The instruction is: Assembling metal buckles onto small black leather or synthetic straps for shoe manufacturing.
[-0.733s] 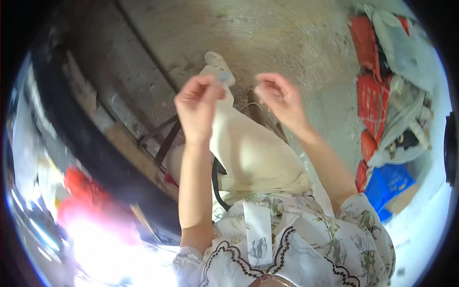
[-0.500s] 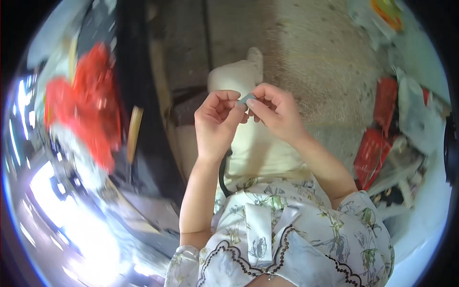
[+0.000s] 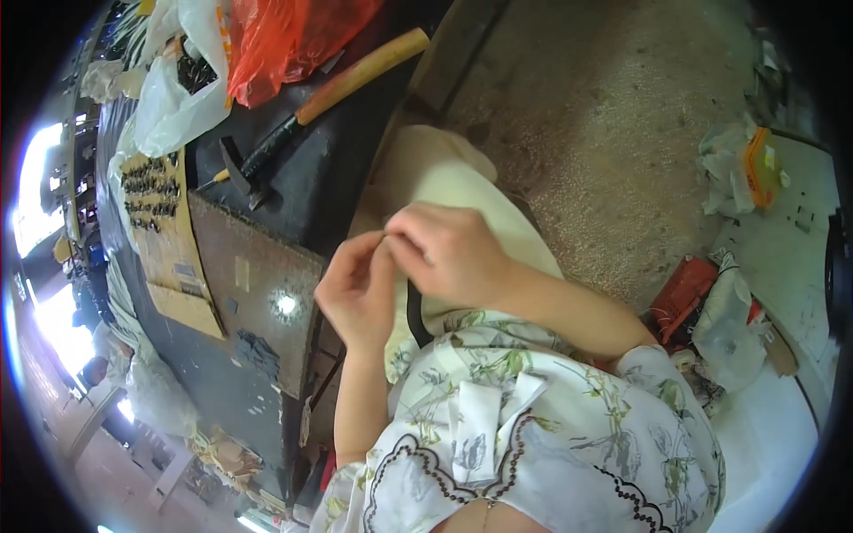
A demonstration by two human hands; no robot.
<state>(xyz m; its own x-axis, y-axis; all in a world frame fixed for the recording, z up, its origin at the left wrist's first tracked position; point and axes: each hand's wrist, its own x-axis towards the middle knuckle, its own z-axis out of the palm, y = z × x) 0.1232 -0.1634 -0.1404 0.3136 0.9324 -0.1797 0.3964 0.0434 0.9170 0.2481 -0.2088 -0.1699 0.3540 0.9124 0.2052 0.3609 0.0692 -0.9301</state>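
Above my lap, my left hand [image 3: 360,289] and my right hand [image 3: 453,253] meet at the fingertips, both closed in a pinch. Between them is a small flat grey piece, plain half a second ago but now almost wholly hidden by the fingers. To the left of my left hand lies a worn board [image 3: 258,266] on the black bench top. A small heap of grey-blue pieces [image 3: 257,354] rests at its near edge, with a single piece [image 3: 231,305] a little farther up. Beyond the board lies a hammer [image 3: 275,147] with a wooden handle.
A cardboard strip [image 3: 182,266] carrying rows of small dark parts lies left of the board. Red [image 3: 289,44] and white plastic bags [image 3: 182,98] sit at the bench's far end. On the right are a red basket [image 3: 684,289] and a clear bag [image 3: 729,333] beside a white surface.
The view has swung left, bringing the hammer and board into fuller sight. My hands stay pinched together, but my right hand has turned over the fingertips and the grey piece has become hidden.
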